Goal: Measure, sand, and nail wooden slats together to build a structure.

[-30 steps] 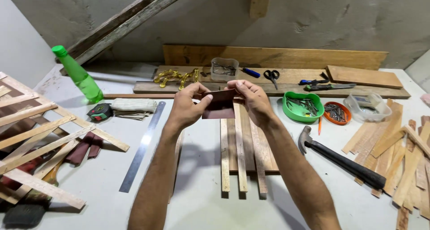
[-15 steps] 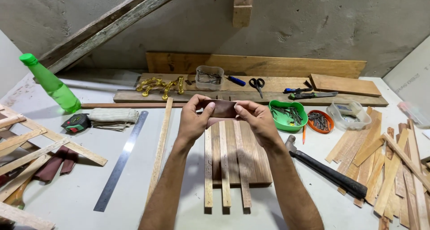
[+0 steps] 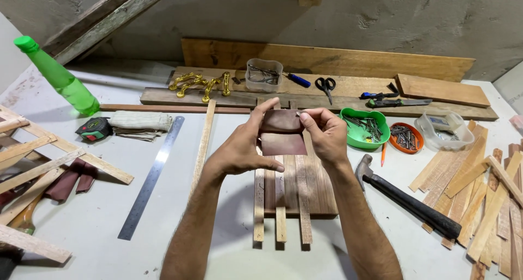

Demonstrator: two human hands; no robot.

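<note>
I saw few packages on the bench (image 3: 229,253): a green plastic bottle (image 3: 60,78) leaning at far left, a clear tub (image 3: 263,75) at the back, and another clear tub (image 3: 445,130) at right holding something with a blue label. I saw no signs or screens.

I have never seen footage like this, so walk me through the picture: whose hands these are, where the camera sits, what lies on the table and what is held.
The camera is worn on a person's head and looks down at their own two bare hands over a white worktable. The left hand and right hand together hold a folded piece of reddish-brown sandpaper above a dark wooden board with pale slats. Around it lie a long steel ruler, a black-handled hammer, a green bowl of nails, black-handled scissors, a green plastic bottle and loose wood strips.
</note>
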